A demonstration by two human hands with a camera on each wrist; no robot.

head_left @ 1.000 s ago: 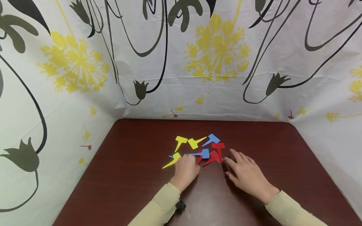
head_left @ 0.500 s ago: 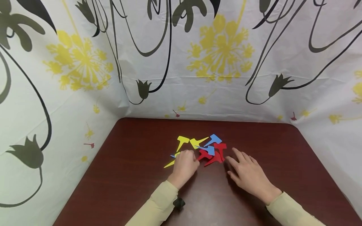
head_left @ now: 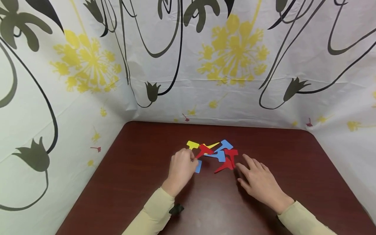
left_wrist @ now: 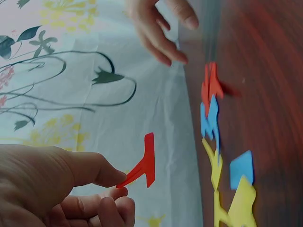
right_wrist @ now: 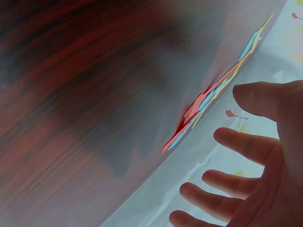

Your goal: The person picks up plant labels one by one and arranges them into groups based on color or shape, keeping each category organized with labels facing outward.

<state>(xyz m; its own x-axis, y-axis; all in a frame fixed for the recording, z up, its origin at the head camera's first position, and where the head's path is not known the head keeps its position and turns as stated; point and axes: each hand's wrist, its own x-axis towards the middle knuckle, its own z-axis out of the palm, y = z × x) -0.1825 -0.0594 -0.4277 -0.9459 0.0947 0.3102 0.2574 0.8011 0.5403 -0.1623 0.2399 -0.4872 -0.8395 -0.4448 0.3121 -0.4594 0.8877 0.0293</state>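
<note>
My left hand (head_left: 181, 168) pinches a red T-shaped plant label (left_wrist: 149, 158) by its pointed stem, thumb against fingertips. It is held up over the table, its wide head away from the hand. Behind it on the table lie a yellow plant label (head_left: 192, 144) and another mostly covered one. Partly hidden by the left hand is a blue plant label (head_left: 198, 166). Two more blue labels, including one in the middle (head_left: 219, 156), lie beside two red plant labels (head_left: 225, 165). My right hand (head_left: 261, 181) hovers right of the red ones, fingers spread and holding nothing.
The labels lie loosely grouped, some overlapping, on a dark brown table (head_left: 141, 169). A white cloth (head_left: 164, 71) with yellow and grey flower prints hangs behind the table and along its sides.
My left hand has picked a red plant label off the group and drawn it up and left. A blue label now lies farther right and back. The right hand has stayed put.
</note>
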